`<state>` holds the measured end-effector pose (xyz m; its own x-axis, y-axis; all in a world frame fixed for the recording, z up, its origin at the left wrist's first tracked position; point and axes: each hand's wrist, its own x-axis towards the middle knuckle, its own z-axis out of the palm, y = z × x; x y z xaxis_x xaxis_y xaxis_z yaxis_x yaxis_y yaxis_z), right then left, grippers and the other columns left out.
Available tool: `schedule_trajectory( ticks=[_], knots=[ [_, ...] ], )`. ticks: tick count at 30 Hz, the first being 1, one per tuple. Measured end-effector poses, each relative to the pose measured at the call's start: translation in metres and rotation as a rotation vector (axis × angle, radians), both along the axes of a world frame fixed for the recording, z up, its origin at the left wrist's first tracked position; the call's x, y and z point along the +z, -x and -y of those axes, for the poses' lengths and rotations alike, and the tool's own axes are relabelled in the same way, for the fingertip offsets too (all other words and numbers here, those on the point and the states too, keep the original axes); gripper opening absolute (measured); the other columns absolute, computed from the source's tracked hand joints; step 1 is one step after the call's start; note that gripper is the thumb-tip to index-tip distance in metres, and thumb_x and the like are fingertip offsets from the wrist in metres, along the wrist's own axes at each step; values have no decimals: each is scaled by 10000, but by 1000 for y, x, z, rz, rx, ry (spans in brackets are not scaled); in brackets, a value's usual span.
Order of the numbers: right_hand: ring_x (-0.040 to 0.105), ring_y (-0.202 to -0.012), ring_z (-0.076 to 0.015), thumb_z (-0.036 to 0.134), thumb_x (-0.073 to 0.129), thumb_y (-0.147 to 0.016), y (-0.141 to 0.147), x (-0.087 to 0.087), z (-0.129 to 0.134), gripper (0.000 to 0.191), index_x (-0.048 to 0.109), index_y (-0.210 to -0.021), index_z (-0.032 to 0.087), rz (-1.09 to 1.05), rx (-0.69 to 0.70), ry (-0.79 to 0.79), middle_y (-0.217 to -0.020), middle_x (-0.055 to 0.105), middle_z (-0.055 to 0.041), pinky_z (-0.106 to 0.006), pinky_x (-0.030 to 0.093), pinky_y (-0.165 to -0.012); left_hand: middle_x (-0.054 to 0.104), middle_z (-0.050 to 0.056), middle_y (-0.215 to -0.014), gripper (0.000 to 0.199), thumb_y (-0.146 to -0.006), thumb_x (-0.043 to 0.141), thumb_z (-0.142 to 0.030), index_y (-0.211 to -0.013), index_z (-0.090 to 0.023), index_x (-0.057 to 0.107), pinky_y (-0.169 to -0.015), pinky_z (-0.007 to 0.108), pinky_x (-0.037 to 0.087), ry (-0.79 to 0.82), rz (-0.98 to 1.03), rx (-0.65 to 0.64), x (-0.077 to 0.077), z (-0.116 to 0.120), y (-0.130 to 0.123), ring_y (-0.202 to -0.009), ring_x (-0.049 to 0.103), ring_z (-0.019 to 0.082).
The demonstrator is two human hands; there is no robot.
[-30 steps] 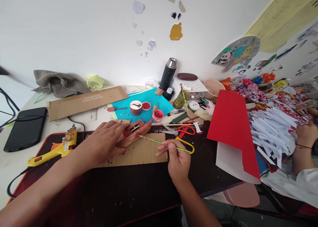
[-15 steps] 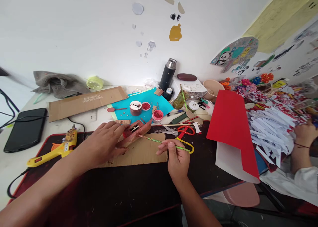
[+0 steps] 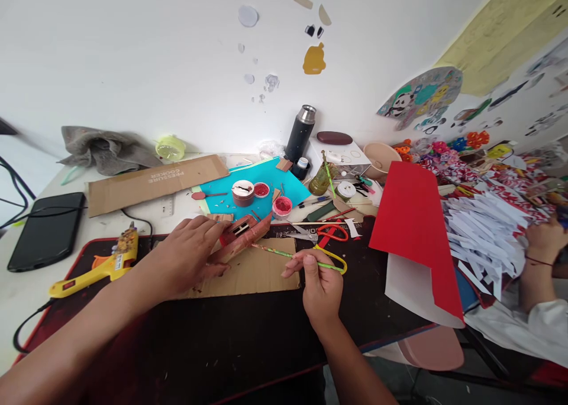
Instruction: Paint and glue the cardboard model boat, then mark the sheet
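Note:
My left hand [image 3: 189,251] is closed around a small red-painted cardboard model [image 3: 251,233], with a dark slot in its side. Part of the model is hidden behind my fingers. My right hand [image 3: 323,290] pinches a green-handled paintbrush [image 3: 279,252], its tip pointing left, close to the model's lower edge. Whether the bristles touch is too small to tell. Below both hands lies a flat cardboard sheet [image 3: 270,278]. Just beyond the model are an open pot of red paint [image 3: 282,209], its red-stained lid [image 3: 261,190] and a brown tub [image 3: 243,198] on blue paper [image 3: 279,180].
Scissors [image 3: 332,235] lie beyond my right hand. A yellow glue gun [image 3: 97,276] and a phone [image 3: 47,232] are at left. A black flask [image 3: 300,134] stands by the wall. Red card [image 3: 406,216] rises at right, beside white paper strips [image 3: 483,233] and another person's hand [image 3: 544,239].
My right hand and the paintbrush have shifted slightly right, the brush tip drawing a little away from the model. My left hand keeps its hold, almost unmoved.

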<state>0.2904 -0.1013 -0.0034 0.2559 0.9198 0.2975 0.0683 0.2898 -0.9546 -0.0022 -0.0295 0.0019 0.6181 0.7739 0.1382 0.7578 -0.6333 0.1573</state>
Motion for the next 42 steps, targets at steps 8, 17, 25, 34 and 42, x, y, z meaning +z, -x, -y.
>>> schedule_trajectory(
  ticks=[8,17,25,34,42],
  knots=[
    [787,-538,-172,503,628,-1138,1,-1,-1,380,775,-934,218,-13,20,4,-786,828,-24,-275,639,-569,732,158,-1453,752,-995,731,-502,-1639,-207,479,-1127,497,495,-2,-4,-8,0,-1,1,-1340,650,392],
    [780,-523,-184,540,621,-1130,1,-1,1,408,769,-928,217,-25,44,18,-766,816,-29,-291,634,-553,708,154,-1507,760,-979,737,-491,-1649,-231,488,-1123,506,501,55,1,32,4,-1,-3,-1350,645,398],
    [776,-521,-184,548,621,-1126,-8,-1,-6,416,756,-919,214,9,-118,30,-752,811,-20,-287,626,-549,703,156,-1523,767,-975,737,-533,-1634,-223,493,-1163,519,489,82,3,24,3,-3,1,-1402,624,403],
    [776,-525,-189,561,612,-1128,-4,0,-8,438,756,-906,212,39,-72,26,-764,821,-35,-304,636,-574,700,170,-1530,779,-985,731,-545,-1638,-210,471,-1163,521,482,53,-4,19,-2,-2,2,-1410,624,404],
    [779,-537,-180,530,613,-1136,-5,0,-6,408,767,-929,214,30,-62,4,-771,820,-27,-290,633,-582,685,178,-1554,785,-999,723,-558,-1649,-211,452,-1167,521,478,53,2,18,-3,-2,4,-1433,609,405]
  ],
)
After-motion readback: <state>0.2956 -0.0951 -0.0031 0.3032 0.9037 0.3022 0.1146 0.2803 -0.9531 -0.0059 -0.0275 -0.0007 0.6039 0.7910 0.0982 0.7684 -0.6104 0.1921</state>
